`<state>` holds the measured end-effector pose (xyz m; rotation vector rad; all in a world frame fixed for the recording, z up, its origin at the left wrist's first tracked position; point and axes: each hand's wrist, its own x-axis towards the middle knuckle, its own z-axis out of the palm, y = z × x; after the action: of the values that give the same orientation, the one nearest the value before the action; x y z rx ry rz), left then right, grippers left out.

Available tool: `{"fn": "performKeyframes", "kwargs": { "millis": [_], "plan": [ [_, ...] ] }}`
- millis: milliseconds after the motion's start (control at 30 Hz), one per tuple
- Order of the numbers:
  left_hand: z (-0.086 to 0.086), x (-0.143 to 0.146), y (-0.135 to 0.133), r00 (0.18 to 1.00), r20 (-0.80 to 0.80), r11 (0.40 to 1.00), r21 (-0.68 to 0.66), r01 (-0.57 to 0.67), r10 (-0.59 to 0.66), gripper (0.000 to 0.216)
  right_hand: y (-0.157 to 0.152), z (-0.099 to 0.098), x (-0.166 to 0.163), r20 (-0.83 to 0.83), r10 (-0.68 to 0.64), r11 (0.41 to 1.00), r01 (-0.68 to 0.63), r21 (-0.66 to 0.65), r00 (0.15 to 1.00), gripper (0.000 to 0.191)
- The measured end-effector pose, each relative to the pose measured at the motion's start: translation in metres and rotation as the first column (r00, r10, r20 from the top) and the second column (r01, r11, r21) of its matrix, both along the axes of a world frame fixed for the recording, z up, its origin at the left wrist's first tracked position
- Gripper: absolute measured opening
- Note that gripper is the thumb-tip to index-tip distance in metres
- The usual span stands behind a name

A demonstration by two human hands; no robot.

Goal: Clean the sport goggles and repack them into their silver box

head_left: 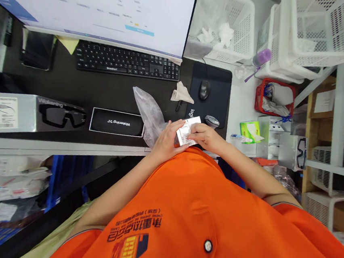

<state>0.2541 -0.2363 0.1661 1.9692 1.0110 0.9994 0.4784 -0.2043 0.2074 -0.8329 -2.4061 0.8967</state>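
Observation:
My left hand and my right hand both grip a small silvery-white box with a label, held at the desk's front edge close to my orange shirt. The left fingers wrap its left side; the right fingers pinch its right side and lower edge. A crumpled clear plastic bag lies just left of the box, touching my left hand. A black glasses case with white lettering lies further left on the desk.
A long sunglasses box sits at the left. Behind are a black keyboard, a monitor, a mouse on a dark pad and a crumpled tissue. White baskets and shelving stand right.

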Motion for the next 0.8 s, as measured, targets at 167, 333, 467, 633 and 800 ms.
{"fn": "performKeyframes", "kwargs": {
  "millis": [167, 333, 467, 633, 800],
  "plan": [
    [0.0, -0.001, 0.0, 1.0, -0.009, 1.0, -0.011, 0.008, -0.008, 0.086, 0.002, 0.004, 0.004, -0.035, 0.023, 0.996, -0.026, -0.086, 0.999, 0.027],
    [-0.002, -0.001, 0.002, 1.0, 0.004, 1.0, -0.005, 0.008, -0.008, 0.086, 0.002, 0.009, 0.003, -0.053, -0.099, 0.985, 0.09, -0.146, 0.994, 0.018],
    [0.0, -0.001, 0.002, 1.0, 0.018, 1.0, 0.016, 0.003, -0.003, 0.086, 0.003, 0.008, -0.002, 0.06, -0.069, 0.996, 0.072, -0.055, 0.996, 0.012],
    [-0.001, -0.002, 0.002, 1.0, 0.03, 1.0, 0.002, -0.003, 0.003, 0.086, 0.007, 0.016, -0.011, 0.195, -0.004, 0.994, -0.017, 0.108, 0.981, 0.019],
    [-0.002, -0.002, 0.001, 0.999, 0.031, 1.0, -0.022, -0.014, 0.014, 0.084, 0.01, 0.027, -0.021, 0.436, 0.055, 0.929, -0.207, 0.308, 0.898, 0.024]
  ]
}}
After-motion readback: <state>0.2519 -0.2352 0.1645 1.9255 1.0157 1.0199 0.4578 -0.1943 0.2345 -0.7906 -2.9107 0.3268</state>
